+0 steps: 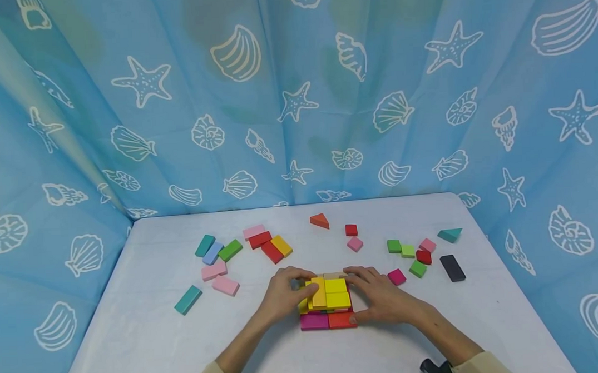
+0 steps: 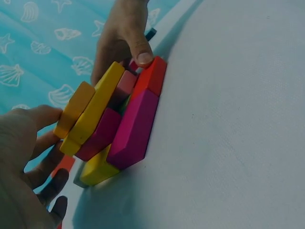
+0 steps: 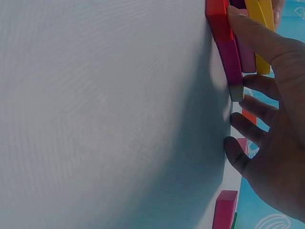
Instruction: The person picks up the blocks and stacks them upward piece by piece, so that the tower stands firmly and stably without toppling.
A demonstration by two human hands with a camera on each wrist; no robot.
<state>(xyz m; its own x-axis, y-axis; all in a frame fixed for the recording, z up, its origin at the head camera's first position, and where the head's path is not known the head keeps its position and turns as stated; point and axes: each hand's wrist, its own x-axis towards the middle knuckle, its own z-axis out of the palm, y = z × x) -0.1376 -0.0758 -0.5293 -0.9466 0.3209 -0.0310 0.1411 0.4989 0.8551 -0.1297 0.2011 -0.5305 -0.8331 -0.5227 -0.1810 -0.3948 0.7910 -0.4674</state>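
In the head view a low stack of coloured blocks [image 1: 314, 322] stands at the table's front middle. Its base shows purple, red and yellow blocks, with yellow ones above. My left hand [image 1: 282, 294] pinches an orange-yellow block [image 1: 319, 294] lying on top, thumb and index finger on it. The stack's right side is held by my right hand [image 1: 384, 295]. Its thumb presses the red block [image 3: 218, 21] at the front corner, and its fingers reach round to the back. In the left wrist view a magenta block [image 2: 135, 129] fronts the base. The stack's inside is mostly hidden.
Loose blocks lie behind the stack on the white table [image 1: 136, 349]: a teal one [image 1: 188, 300] and several pink, green and red ones at left, small cubes at right. A black block [image 1: 452, 268] lies far right. A blue shell-print curtain [image 1: 297, 142] surrounds the table.
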